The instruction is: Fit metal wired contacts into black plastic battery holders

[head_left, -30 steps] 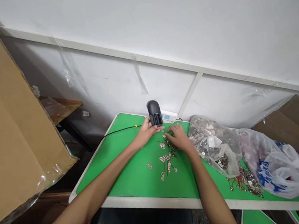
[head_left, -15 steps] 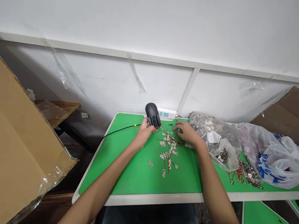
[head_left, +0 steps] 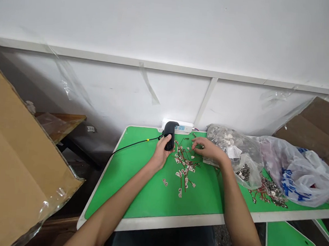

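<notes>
My left hand (head_left: 161,151) is wrapped round a black rounded device (head_left: 169,132), now seen side-on, with a black cable (head_left: 135,142) running off to the left. On the green table, small metal tabs with red wires (head_left: 186,169) lie scattered below and between my hands. My right hand (head_left: 203,147) hovers at the upper right of these parts, fingers curled and thumb and fingertips close together. Anything between those fingertips is too small to make out. A separate small metal tab (head_left: 165,182) lies left of the pile.
Behind the device, a white power strip (head_left: 185,126) lies against the wall. To the right are a clear bag of metal parts (head_left: 244,161), a loose heap of wired parts (head_left: 273,192) and a white plastic bag (head_left: 306,180). Cardboard (head_left: 25,159) stands at the left.
The black device has turned in my left hand from its open battery-slot face to its side, and sits slightly lower. My right hand's fingers have lifted and curled. Some wired parts have shifted.
</notes>
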The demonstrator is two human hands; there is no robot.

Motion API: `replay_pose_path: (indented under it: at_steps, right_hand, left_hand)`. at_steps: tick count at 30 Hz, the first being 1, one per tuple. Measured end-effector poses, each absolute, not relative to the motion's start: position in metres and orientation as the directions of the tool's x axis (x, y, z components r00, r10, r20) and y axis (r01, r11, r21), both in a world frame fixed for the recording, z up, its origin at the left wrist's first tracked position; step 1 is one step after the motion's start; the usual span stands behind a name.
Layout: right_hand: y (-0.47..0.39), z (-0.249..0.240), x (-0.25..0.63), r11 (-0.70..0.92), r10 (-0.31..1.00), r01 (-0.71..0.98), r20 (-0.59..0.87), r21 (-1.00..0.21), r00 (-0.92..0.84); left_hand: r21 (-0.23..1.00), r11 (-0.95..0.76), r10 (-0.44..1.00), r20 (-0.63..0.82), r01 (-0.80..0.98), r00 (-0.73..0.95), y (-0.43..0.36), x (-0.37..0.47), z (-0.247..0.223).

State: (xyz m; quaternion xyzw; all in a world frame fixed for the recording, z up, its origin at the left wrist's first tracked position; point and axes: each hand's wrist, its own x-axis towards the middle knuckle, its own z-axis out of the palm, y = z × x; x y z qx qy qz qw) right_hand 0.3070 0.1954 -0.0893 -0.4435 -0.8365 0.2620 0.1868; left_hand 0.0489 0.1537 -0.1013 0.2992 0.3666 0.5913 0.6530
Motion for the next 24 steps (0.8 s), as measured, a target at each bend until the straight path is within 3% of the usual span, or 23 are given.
replay_pose_path:
  at_steps: [5,9,14,18,24]
  right_hand:
    - [0.187,-0.076,0.316,0.28,0.832,0.586,-0.112,-0.761,-0.543]
    - [0.184,-0.074,0.314,0.224,0.807,0.649,-0.235,-0.727,-0.542]
    - [0.181,-0.08,0.289,0.28,0.908,0.822,-0.143,-0.495,-0.395]
    - [0.175,-0.092,0.264,0.197,0.973,0.922,-0.05,-0.332,-0.226]
    - [0.17,-0.114,0.24,0.342,0.939,0.901,0.074,-0.267,-0.335]
  left_hand:
    - [0.881,0.068,0.997,-0.08,-0.468,-0.005,0.15,0.052,-0.098]
    - [0.913,0.057,0.998,-0.052,-0.404,0.024,0.148,0.052,-0.098]
    - [0.905,0.047,0.996,-0.012,-0.422,0.084,0.147,0.049,-0.096]
    - [0.858,0.069,0.986,0.02,-0.509,0.168,0.148,0.046,-0.093]
    - [0.832,0.082,0.982,0.028,-0.548,0.189,0.146,0.045,-0.09]
